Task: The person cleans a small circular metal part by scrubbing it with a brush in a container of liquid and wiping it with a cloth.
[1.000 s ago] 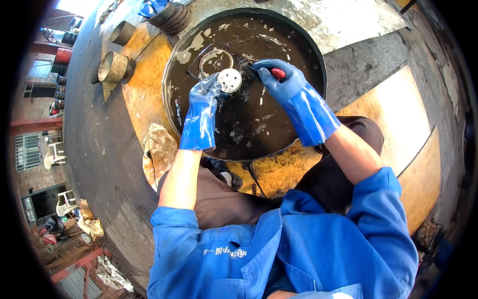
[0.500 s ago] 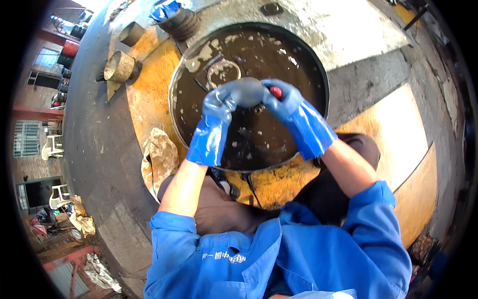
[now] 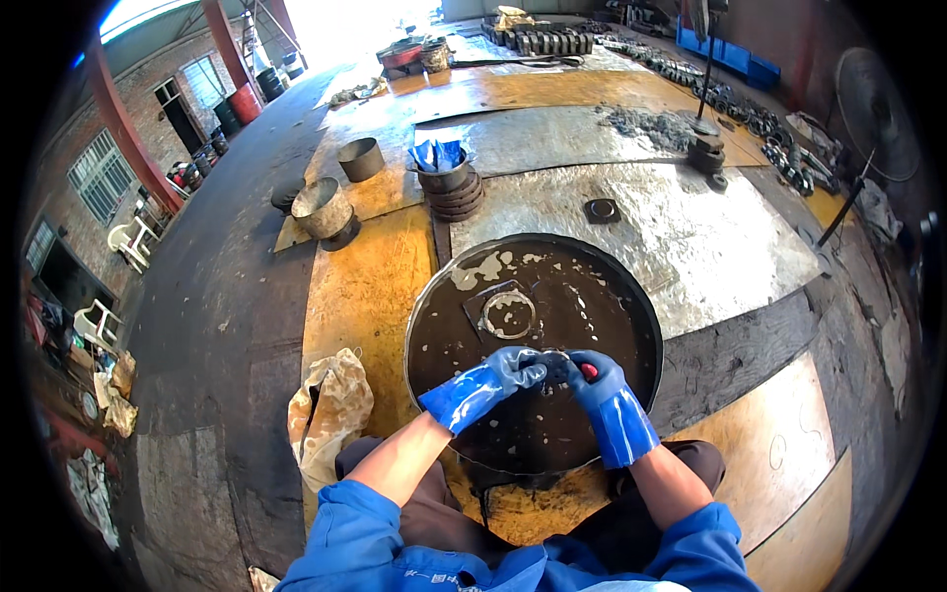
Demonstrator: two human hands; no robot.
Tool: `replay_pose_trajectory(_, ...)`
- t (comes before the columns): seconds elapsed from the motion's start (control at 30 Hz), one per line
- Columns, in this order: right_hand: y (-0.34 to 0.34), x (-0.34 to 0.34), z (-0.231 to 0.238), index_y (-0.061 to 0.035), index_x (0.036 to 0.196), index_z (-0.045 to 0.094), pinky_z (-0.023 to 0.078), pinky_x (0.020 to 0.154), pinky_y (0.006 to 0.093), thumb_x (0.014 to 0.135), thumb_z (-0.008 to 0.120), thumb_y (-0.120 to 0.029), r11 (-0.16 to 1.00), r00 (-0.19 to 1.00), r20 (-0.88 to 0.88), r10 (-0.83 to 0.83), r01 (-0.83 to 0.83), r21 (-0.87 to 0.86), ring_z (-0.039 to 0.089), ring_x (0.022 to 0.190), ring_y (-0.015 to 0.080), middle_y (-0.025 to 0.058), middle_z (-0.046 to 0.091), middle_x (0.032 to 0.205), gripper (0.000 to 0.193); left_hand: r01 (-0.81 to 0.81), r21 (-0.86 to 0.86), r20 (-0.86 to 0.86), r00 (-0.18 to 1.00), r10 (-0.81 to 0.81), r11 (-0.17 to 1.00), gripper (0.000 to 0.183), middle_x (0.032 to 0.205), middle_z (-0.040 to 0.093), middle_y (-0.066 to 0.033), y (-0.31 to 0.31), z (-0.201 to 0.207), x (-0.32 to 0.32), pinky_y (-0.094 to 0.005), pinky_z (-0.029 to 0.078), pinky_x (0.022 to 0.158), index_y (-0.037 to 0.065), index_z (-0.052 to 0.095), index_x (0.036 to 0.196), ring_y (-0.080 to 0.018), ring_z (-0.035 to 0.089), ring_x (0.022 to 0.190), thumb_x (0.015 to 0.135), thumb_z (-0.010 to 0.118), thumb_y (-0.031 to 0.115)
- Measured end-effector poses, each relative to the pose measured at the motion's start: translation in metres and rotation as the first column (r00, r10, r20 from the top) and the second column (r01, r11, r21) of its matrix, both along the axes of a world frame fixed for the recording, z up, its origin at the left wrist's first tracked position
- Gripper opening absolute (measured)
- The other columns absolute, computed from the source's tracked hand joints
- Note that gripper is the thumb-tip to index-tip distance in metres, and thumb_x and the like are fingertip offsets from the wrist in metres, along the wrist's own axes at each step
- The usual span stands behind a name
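Note:
Both my hands wear long blue rubber gloves and are over a wide round tub [image 3: 412, 340] of dark liquid. My left hand [image 3: 517, 369] is closed on one side of a small dark round part [image 3: 556, 368], mostly hidden by the gloves. My right hand [image 3: 596, 379] meets it from the other side. A red-ended tool [image 3: 589, 372] sticks out of the right fist; the rest of it is covered, so its kind does not show. Beyond the hands, a pale ring [image 3: 509, 315] on a squarish frame lies in the liquid near the tub's far side.
Left of the tub lies a stained cloth sack [image 3: 330, 409]. Past the tub stand a pot with blue plastic [image 3: 442, 178] on stacked rings, an open cylinder [image 3: 361, 159] and a rusty bucket [image 3: 323, 209]. A small square part [image 3: 602, 210] rests on the metal sheet [image 3: 681, 237].
The view has tilted up, showing more of the far floor. The round part, earlier face-on and grey between my hands, is now turned and looks dark. Both hands keep hold.

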State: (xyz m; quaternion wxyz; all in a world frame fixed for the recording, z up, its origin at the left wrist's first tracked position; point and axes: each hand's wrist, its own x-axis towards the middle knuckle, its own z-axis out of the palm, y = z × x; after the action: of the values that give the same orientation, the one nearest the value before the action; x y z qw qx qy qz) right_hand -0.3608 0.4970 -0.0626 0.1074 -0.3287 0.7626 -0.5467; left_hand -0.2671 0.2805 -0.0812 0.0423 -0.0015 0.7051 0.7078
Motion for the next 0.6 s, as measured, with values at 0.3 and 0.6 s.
replay_pose_trajectory(0.3, -0.002, 0.001, 0.011, 0.0004, 0.115, 0.076, 0.057, 0.089, 0.0311, 0.101, 0.069, -0.009, 0.992, 0.999, 0.043, -0.012, 0.017, -0.122, 0.073, 0.097, 0.0151, 0.0099, 0.079, 0.103, 0.019, -0.153, -0.285, -0.165, 0.98, 0.109, 0.946, 0.027, 0.109, 0.08, -0.006, 0.005, 0.021, 0.005, -0.0321, 0.057, 0.088, 0.007, 0.073, 0.129, -0.0168, 0.073, 0.096, 0.103, 0.069, 0.011)
replay_pose_trajectory(0.6, 0.004, -0.009, 0.014, 0.0008, 0.114, 0.076, 0.057, 0.082, 0.0276, 0.1, 0.069, -0.006, 0.971, 0.987, 0.115, -0.11, 0.132, -0.2, 0.071, 0.089, 0.0121, 0.0079, 0.078, 0.102, 0.018, -0.445, -0.7, -0.399, 0.893, 0.211, 0.559, 0.022, 0.104, 0.078, -0.0141, 0.001, 0.017, 0.005, -0.0423, 0.06, 0.084, 0.02, 0.08, 0.118, -0.0343, 0.075, 0.096, 0.1, 0.069, 0.025)
